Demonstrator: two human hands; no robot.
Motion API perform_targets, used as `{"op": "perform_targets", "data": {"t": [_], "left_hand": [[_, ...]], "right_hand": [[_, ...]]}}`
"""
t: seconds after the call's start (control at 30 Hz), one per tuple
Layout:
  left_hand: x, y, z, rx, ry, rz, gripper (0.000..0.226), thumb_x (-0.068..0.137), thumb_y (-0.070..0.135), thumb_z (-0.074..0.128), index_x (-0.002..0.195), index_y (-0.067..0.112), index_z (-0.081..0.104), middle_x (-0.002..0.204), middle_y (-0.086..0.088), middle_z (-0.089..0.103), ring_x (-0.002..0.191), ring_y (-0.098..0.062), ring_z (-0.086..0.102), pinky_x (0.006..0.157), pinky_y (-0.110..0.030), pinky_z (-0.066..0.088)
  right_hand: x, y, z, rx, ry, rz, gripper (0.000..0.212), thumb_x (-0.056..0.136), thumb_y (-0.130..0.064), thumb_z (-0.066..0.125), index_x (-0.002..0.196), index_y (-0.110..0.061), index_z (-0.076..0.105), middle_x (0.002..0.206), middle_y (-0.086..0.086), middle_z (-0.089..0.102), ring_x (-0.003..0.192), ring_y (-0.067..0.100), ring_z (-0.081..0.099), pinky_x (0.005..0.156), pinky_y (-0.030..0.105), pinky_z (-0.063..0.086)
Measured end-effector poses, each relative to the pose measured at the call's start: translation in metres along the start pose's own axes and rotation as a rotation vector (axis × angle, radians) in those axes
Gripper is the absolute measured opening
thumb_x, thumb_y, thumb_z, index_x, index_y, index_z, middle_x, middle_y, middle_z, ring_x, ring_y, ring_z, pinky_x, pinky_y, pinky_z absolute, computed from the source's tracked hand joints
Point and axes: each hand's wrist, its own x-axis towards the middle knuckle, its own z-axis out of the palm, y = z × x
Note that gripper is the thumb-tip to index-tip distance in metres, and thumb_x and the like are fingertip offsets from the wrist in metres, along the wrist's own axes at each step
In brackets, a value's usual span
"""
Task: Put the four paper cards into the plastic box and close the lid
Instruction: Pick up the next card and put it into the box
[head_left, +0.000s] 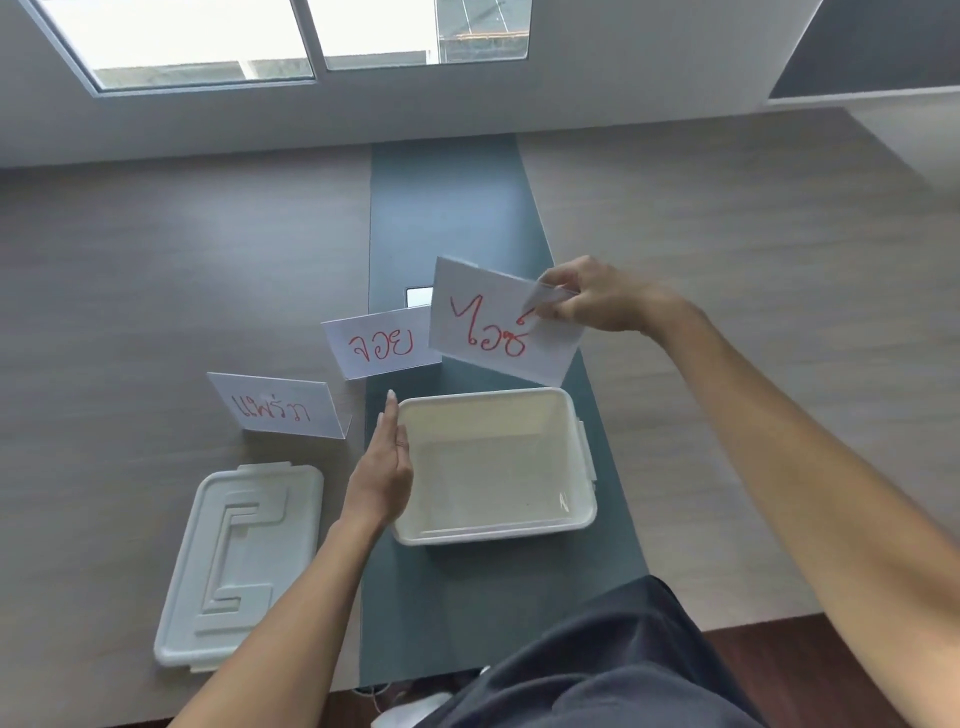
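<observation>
Right hand (597, 301) pinching one card (493, 327), left hand (382, 467) flat against box (519, 530), two cards (382, 343) standing.

Plastic box (493, 467) sits open near the table's front edge, on the centre strip (452, 218) that runs front to back along the table (156, 270). Lid (241, 564) lies flat on the table to the box's left, apart from it. Left hand (382, 467) rests edge-on against the box's left wall, between box and lid. Behind the lid, left of the box's far corner — a folded card (278, 408) standing on the table. Second card (384, 343) stands further back and to the right, at the strip's left edge. Third card (501, 322) is off the table, held by the right hand (597, 299) behind the box's far wall, overlapping the second card's right end.
</observation>
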Motion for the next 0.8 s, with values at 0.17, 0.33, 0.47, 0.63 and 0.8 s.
{"op": "perform_targets", "data": {"t": [0.17,0.33,0.47,0.63,0.8], "left_hand": [[-0.001,-0.003,-0.002,-0.008,-0.002,-0.003,0.053,0.107,0.041,0.02,0.157,0.041,0.005,0.164,0.014,0.015,0.149,-0.018,0.024,0.114,-0.041,0.027],[0.0,-0.005,-0.004,-0.035,-0.011,-0.014,0.054,0.107,0.041,0.019,0.158,0.039,0.002,0.164,0.013,0.013,0.151,-0.015,0.018,0.117,-0.042,0.021],[0.001,-0.005,-0.002,-0.083,-0.027,-0.005,0.054,0.106,0.044,0.019,0.158,0.039,0.002,0.164,0.015,0.015,0.149,-0.016,0.023,0.117,-0.042,0.023],[0.001,-0.003,0.0,-0.102,-0.014,-0.009,0.054,0.107,0.041,0.02,0.158,0.037,0.005,0.163,0.014,0.017,0.149,-0.015,0.024,0.113,-0.034,0.022],[0.002,-0.006,0.001,-0.109,-0.01,-0.013,0.053,0.107,0.042,0.021,0.157,0.04,0.006,0.163,0.017,0.016,0.149,-0.013,0.022,0.11,-0.028,0.019]], "right_hand": [[-0.007,-0.002,0.025,0.018,-0.186,0.003,0.021,0.092,-0.017,0.065,0.109,-0.022,0.076,0.107,0.0,0.078,0.098,0.019,0.075,0.097,0.041,0.056],[-0.017,-0.001,0.046,-0.1,-0.356,0.024,0.02,0.091,-0.024,0.066,0.107,-0.029,0.077,0.104,-0.009,0.078,0.095,0.012,0.074,0.098,0.038,0.055],[-0.021,0.005,0.066,-0.177,-0.44,0.044,0.024,0.091,-0.027,0.067,0.113,-0.027,0.076,0.11,-0.008,0.076,0.101,0.016,0.072,0.099,0.04,0.054],[-0.025,0.02,0.091,-0.188,-0.518,0.068,0.024,0.091,-0.029,0.067,0.113,-0.03,0.077,0.11,-0.01,0.076,0.104,0.014,0.07,0.1,0.036,0.053],[-0.029,0.035,0.115,-0.163,-0.593,0.087,0.029,0.094,-0.026,0.065,0.121,-0.027,0.074,0.116,-0.008,0.075,0.108,0.014,0.068,0.095,0.025,0.05]]}}
